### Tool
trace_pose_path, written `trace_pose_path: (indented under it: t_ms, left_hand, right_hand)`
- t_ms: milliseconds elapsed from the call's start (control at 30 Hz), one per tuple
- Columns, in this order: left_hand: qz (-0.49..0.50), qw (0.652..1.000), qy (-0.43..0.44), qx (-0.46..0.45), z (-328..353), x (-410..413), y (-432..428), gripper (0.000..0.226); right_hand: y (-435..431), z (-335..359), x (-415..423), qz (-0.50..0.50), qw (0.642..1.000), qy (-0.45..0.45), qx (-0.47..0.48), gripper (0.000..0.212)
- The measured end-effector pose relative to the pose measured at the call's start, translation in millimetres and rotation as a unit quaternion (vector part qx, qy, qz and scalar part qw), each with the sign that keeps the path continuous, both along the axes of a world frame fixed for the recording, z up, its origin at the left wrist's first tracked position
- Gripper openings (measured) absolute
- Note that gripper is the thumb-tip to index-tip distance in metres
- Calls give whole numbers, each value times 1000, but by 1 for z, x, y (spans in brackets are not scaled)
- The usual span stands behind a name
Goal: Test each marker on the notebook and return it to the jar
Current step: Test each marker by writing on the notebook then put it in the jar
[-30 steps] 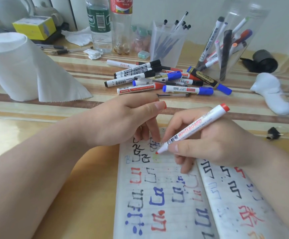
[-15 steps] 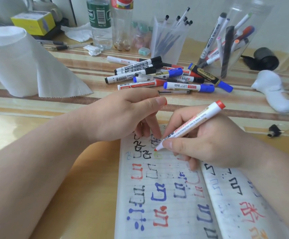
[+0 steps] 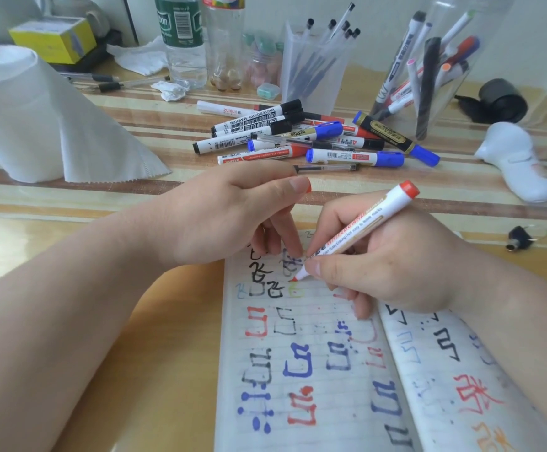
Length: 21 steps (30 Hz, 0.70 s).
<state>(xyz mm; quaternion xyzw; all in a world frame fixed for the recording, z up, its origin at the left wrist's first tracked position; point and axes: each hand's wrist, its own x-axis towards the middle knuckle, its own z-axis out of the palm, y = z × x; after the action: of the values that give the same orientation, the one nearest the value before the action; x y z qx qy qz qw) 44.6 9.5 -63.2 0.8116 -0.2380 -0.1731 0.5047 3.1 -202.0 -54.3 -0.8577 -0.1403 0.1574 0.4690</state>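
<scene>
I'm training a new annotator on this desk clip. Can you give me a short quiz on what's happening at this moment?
1. True or false: the red marker in the right hand has its tip on the notebook.
2. Pick one: the clear jar stands A) on the notebook, B) behind the pile of loose markers, towards its right end, C) tipped over in front of the notebook.
3. Short answer: what does the left hand pinch under its thumb?

Key: 1 true. 2 B. 3 a red cap, as far as it shows.
</scene>
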Motion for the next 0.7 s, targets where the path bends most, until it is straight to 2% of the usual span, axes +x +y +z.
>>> trace_pose_path:
  t_ms: [500,700]
  left_hand:
    - [13,1000,-5,7,6,-6,-4,34]
    - [5,1000,3,-7,4,-4,-3,35]
  right_hand:
    - [2,0,-3,34,999,2,27,12]
    - [1,1,-1,57,998,0,7,15]
